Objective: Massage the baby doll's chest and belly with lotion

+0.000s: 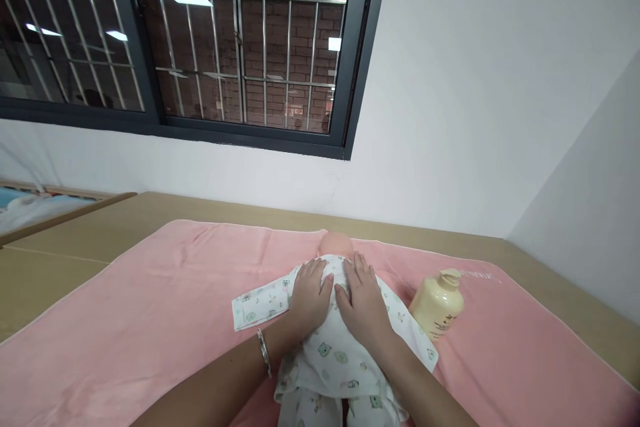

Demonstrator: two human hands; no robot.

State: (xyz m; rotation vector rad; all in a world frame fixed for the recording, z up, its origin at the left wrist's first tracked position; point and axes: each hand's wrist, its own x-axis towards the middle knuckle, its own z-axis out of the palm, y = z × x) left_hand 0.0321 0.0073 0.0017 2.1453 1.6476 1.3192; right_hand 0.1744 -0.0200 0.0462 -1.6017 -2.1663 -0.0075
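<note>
Doll [332, 330] near far edge of pink towel [175, 300] | left hand [311, 290], right hand [364, 300] flat on shirt [340, 367], fingers loosely spread, pinching nothing | probably light, soft-covered; best held around trunk

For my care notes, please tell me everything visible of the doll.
The doll has a smooth pinkish head and white, fabric-like clothes printed with green motifs. It lies stretched on a pink towel, head at the far end, sleeves angled outward. The left hand and right hand rest palms-down on its upper body. Face and feet are not visible.
</note>
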